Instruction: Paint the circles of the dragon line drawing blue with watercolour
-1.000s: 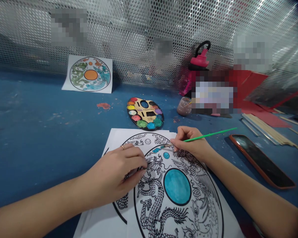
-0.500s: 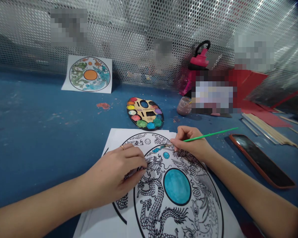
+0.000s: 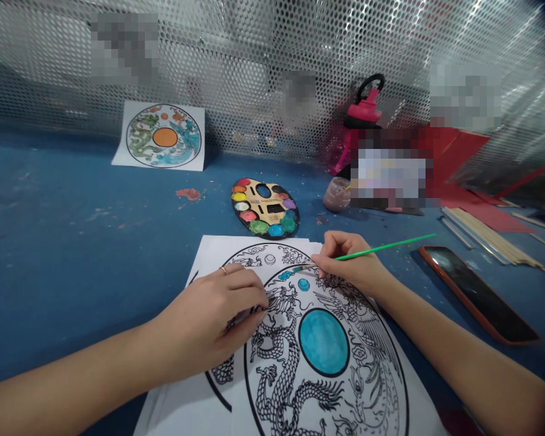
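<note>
My right hand [image 3: 347,260] grips a green paintbrush [image 3: 390,245], its bristles at the small blue-painted cloud near the top of the line drawing [image 3: 313,387]. That drawing shows a dragon and a bird in a circle, with a blue centre disc [image 3: 324,342] and a small blue ball [image 3: 304,284]. My left hand [image 3: 227,312] is closed at the drawing's left edge, fingers curled and thumb near the fingertips; they seem to pinch the paper edge. Another printed sheet [image 3: 213,251] lies underneath. Beyond the sheets is the paint palette [image 3: 269,209] with several colours.
A coloured sample picture [image 3: 165,137] leans at the back left. A cup of murky water [image 3: 337,195] and a pink bottle [image 3: 364,112] stand beyond the palette. On the right lie a phone [image 3: 479,293], wooden sticks [image 3: 499,239] and red paper [image 3: 485,209].
</note>
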Tool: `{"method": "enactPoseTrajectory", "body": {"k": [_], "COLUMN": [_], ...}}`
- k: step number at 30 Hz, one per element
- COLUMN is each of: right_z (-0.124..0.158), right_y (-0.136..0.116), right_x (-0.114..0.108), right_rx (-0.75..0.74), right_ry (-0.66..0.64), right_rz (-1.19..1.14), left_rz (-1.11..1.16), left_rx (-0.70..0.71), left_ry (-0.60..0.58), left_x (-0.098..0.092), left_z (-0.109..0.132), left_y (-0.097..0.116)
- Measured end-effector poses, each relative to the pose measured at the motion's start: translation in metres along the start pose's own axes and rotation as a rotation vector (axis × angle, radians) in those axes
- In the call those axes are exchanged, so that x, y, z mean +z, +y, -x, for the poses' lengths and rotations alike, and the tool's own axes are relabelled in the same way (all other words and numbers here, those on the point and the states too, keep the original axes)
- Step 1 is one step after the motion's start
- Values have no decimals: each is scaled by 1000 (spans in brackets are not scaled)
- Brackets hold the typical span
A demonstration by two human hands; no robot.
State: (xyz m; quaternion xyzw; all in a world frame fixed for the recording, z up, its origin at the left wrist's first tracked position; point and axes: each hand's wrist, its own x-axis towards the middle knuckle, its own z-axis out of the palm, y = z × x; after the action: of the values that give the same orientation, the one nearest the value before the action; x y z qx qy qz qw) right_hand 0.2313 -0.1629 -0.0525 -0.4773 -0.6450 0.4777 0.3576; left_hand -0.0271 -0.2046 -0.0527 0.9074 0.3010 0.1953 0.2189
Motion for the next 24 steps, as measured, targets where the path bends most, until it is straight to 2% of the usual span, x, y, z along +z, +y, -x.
{"method": "enactPoseTrajectory", "body": {"k": [10, 24], "right_z": [0, -1], "right_y": [0, 0], "right_x": [2, 1], "right_rx": [-16, -25], "right_ry": [-23, 12], "right_rz": [15, 8], "left_rz": [-7, -12], "left_rx": [12, 12], "left_ry": [7, 11], "left_x": [0, -1], "left_z": [1, 1], "left_y": [0, 1]}}
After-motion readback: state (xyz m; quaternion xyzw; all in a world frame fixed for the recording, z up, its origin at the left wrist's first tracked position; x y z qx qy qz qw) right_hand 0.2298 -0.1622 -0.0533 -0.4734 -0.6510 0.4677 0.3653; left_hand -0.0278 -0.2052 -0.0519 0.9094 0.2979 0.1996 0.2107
